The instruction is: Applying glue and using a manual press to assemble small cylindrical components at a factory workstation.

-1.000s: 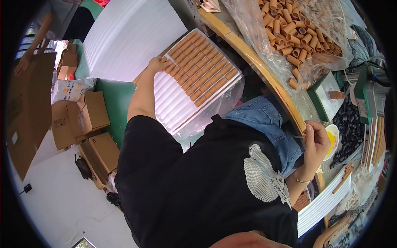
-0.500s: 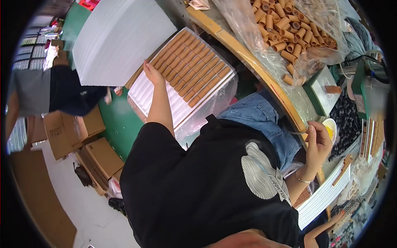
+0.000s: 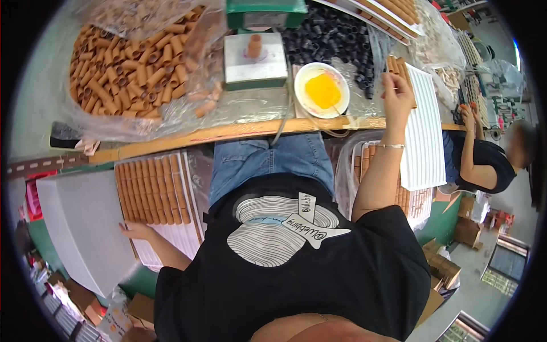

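My left hand (image 3: 135, 230) is low at the left, fingers stretched out at the edge of a white tray (image 3: 182, 232). Rows of short brown tubes (image 3: 151, 191) fill the tray's far part; its near part is bare white. My right hand (image 3: 397, 94) is raised at the right, fingers curled together against a few brown tubes (image 3: 401, 67) at the end of a white ridged tray (image 3: 424, 137). The fingers hide whatever they grip. A white bowl of yellow liquid (image 3: 323, 91) stands on the bench left of this hand.
A green machine with a pale plate (image 3: 256, 68) carries one upright brown tube (image 3: 254, 47). Loose brown tubes (image 3: 131, 71) heap in plastic at the left, black tubes (image 3: 327, 37) behind the bowl. The wooden bench edge (image 3: 228, 133) crosses before me. Another person (image 3: 484, 154) works at the right.
The view has turned from the left-hand tray toward the bench. My right hand has gone from beside the bowl to the brown tubes on the ridged tray. My left hand stays by its tray.
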